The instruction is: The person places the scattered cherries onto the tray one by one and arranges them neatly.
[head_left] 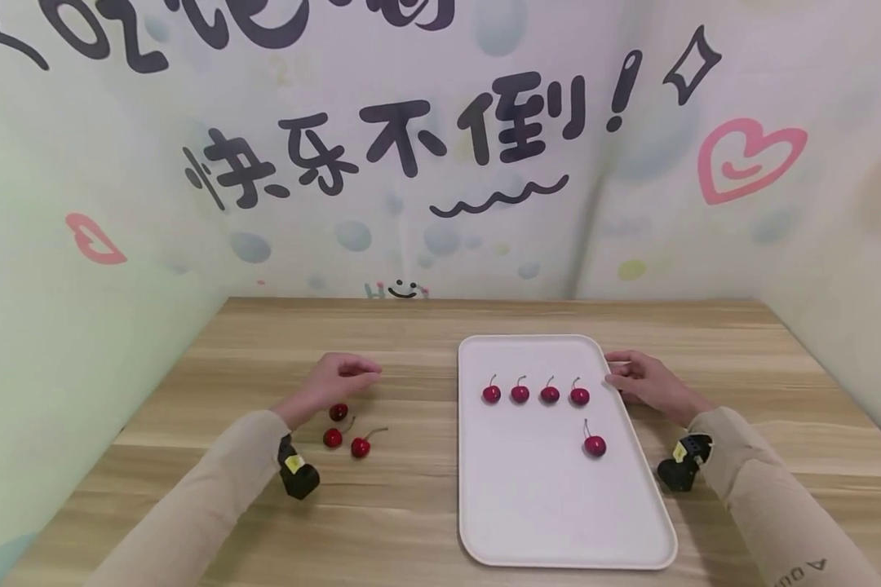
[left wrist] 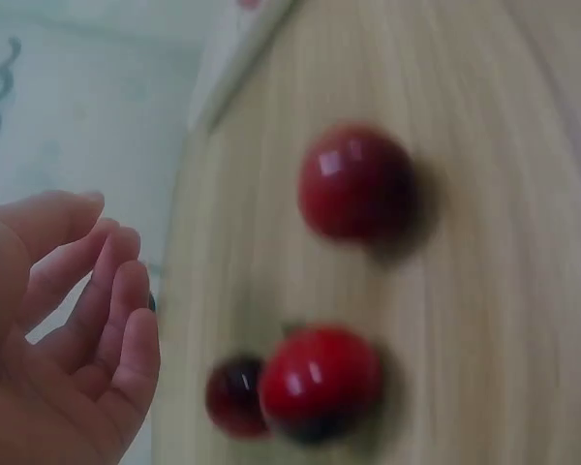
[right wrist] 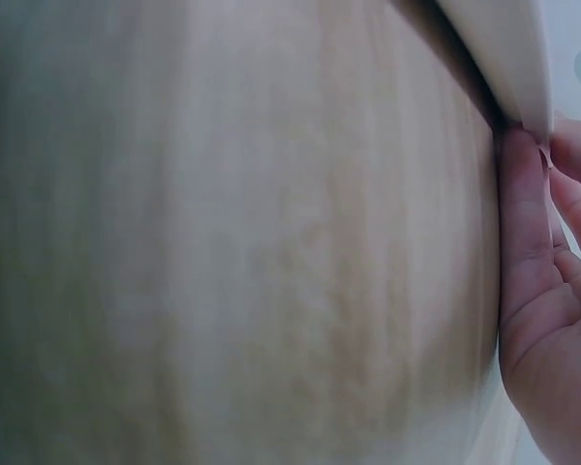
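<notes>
My left hand (head_left: 338, 379) hovers over the table's left half, fingers loosely bent and nothing between them. Close below it lie three cherries: a dark one (head_left: 338, 412) by the wrist, another (head_left: 333, 438), and a third (head_left: 361, 447) with a long stem. The left wrist view shows these large, beside the fingers (left wrist: 126, 320). At the far part of the right side of a white tray (head_left: 558, 514), my right hand (head_left: 649, 383) pinches the rim, thumb above and fingers at the underside. On the tray stand several cherries in a row (head_left: 520, 395), stems up, and a single cherry (head_left: 595, 446) nearer me.
The wood-grain table (head_left: 404, 505) ends at a printed curtain (head_left: 411, 244) behind, and curtain also closes off the left side. Black wrist cameras (head_left: 301, 481) hang under both sleeves, the right one (head_left: 679, 473) close to the tray's right edge.
</notes>
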`<state>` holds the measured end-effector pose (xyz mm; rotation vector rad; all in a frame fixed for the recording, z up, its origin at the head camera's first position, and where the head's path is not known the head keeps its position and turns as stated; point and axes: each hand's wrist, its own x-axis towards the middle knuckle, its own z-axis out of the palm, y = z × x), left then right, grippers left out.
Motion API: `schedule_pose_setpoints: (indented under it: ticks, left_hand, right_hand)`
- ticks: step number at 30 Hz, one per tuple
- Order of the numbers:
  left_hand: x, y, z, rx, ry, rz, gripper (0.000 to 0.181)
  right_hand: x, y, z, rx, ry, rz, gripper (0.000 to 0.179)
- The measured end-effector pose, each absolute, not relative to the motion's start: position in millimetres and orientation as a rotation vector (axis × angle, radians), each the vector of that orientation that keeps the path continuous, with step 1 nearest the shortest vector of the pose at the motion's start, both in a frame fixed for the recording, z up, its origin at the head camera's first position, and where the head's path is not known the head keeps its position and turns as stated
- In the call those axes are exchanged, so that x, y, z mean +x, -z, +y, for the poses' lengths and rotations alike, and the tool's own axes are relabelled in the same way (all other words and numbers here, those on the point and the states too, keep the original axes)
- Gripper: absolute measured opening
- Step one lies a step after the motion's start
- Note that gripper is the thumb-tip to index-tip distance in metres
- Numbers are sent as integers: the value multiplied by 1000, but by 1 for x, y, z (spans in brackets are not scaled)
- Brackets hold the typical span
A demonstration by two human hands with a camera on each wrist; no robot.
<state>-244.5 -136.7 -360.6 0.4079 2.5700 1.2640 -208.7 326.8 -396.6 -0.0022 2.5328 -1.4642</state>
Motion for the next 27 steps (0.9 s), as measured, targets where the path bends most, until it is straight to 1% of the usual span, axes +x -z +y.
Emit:
schedule_pose_setpoints:
  ticks: [6,11,17,27]
  left_hand:
    - [-253,372,-161,370,-1162,2610,27]
    - [-255,375,-171,357,-1126,2566,24]
    - [-256,379,-174,348,-1121,2560,20]
    - [-256,381,-170,339,-1078,2601,20]
  right_hand:
    - [-209,402,330,-58,1524,2516,58]
    - [-209,403,331,-82,1513,2537,58]
    - [-210,401,331,-29,1488,2535,58]
    - [-210,401,331,-33,1493,2529,56]
